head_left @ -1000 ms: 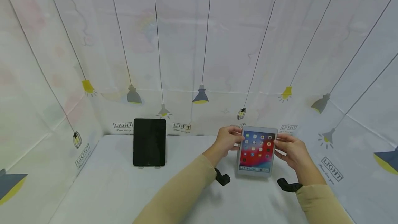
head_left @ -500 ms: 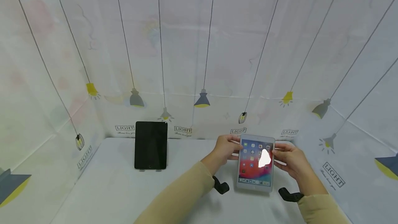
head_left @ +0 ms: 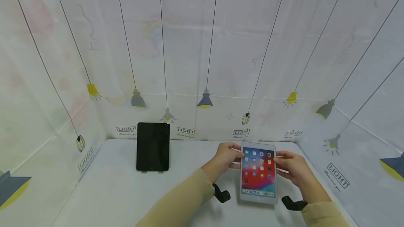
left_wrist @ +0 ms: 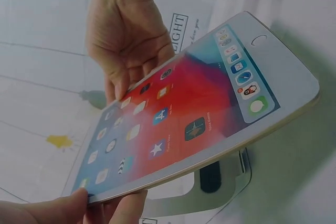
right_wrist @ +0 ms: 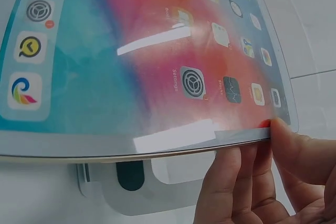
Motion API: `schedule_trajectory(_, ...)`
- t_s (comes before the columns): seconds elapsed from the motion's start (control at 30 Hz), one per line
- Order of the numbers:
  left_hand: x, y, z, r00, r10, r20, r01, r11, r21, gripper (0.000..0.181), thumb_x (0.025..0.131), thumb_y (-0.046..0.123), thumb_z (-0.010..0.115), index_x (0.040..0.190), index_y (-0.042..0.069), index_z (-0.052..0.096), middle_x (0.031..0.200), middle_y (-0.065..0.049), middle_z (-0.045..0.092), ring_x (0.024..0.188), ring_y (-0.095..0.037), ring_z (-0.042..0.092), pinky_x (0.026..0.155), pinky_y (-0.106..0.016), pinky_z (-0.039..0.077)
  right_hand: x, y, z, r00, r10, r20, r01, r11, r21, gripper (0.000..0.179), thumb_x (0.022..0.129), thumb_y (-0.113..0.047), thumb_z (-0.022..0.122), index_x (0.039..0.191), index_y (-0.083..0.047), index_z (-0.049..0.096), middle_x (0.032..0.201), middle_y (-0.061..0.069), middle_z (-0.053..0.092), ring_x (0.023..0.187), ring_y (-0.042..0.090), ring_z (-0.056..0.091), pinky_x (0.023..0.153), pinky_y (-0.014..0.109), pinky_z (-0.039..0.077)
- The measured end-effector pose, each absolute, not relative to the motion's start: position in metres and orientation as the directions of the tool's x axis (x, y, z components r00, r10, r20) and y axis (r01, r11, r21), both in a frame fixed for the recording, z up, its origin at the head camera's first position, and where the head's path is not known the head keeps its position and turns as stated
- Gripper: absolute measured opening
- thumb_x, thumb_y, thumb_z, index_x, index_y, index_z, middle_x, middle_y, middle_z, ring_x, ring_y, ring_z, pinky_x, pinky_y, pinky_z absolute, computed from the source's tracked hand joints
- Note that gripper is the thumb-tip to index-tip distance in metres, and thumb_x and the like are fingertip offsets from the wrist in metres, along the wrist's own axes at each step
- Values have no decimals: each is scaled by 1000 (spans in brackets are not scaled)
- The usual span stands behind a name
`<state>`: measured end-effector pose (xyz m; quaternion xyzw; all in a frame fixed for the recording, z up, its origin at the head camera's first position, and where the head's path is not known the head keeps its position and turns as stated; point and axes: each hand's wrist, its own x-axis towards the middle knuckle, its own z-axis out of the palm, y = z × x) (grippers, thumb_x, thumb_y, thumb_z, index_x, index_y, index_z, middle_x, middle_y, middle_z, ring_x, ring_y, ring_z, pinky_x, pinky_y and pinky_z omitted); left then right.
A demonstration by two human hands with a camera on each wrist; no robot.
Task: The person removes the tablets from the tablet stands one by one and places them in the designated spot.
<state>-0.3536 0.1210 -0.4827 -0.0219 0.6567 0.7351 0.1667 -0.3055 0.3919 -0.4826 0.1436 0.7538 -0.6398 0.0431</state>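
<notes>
Both hands hold a white tablet (head_left: 258,172) with a lit screen of app icons over a red and blue background. My left hand (head_left: 228,157) pinches its left edge near the top, thumb on the front and fingers behind. On the opposite edge my right hand (head_left: 293,167) grips it the same way. The tablet leans back, its home-button end toward me. Behind and below it, a pale stand (left_wrist: 227,184) with a dark pad shows in the left wrist view; whether tablet and stand touch, I cannot tell.
A black tablet (head_left: 153,147) with a dark screen stands upright on a support at the left rear of the white table (head_left: 126,199). White cloth walls (head_left: 183,62) printed with hanging lamps enclose the back and sides.
Both hands have brought the white tablet nearer to me and slightly left, keeping their grip. A glare on its screen came and went. The head view tilted a little; the black tablet stayed put.
</notes>
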Motion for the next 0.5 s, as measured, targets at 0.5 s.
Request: schedule_trajectory(0.5, -338, 111, -499, -937, 200, -286, -308, -89, 947, 18, 92, -2, 79, 104, 11, 75, 93, -8, 82, 82, -25, 81, 69, -42, 69, -300, 383, -497, -951, 154, -267, 289, 140, -947, 39, 102, -20, 75, 137, -5, 69, 100, -6, 79, 90, 19, 76, 80, 34, 67)
